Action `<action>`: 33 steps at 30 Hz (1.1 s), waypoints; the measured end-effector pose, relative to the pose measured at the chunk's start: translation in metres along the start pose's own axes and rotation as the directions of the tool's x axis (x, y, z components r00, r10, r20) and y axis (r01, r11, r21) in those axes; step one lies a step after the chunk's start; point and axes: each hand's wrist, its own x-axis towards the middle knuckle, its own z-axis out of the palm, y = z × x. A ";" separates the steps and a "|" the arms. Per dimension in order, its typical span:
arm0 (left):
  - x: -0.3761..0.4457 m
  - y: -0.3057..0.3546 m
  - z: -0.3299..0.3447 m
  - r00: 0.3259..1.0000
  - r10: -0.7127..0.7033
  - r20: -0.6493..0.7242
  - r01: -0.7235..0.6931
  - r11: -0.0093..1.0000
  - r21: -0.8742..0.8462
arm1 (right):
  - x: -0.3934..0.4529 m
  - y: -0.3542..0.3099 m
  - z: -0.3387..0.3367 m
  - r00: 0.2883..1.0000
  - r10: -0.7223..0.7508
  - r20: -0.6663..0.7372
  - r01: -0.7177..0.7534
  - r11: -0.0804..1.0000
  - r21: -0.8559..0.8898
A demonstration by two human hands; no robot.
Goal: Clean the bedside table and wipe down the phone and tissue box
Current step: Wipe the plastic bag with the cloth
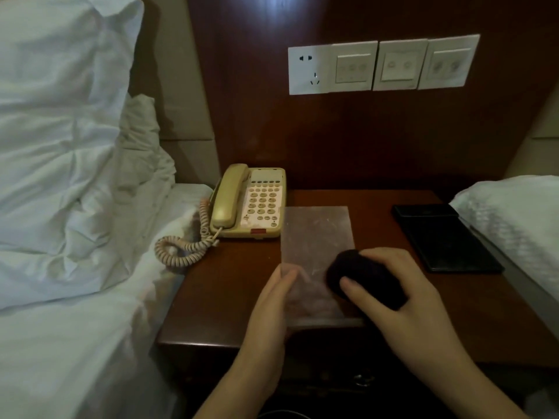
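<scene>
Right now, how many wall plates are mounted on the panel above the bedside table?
4, in one row: the socket plate leftmost, then three switch plates running rightward. None appears hidden.

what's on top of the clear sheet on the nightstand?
On the clear sheet: the right hand gripping a dark cloth, and the left hand steadying its left edge. The table surface beneath the cloth is hidden.

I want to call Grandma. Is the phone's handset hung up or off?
Hung up. The handset lies in its cradle on the phone.
</scene>
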 end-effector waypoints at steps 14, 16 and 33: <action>-0.012 -0.005 -0.011 0.973 0.224 -0.061 -0.197 0.937 0.289 | -0.017 -0.004 0.022 0.816 -0.365 0.448 0.544 0.748 -0.381; -0.013 -0.004 -0.009 0.959 0.280 -0.038 -0.254 0.914 0.315 | -0.009 -0.005 0.021 0.852 -0.388 0.351 0.510 0.765 -0.392; -0.016 -0.006 -0.002 0.973 0.214 0.087 -0.231 0.908 0.351 | -0.003 -0.014 0.030 0.966 -0.204 0.161 0.249 0.905 -0.344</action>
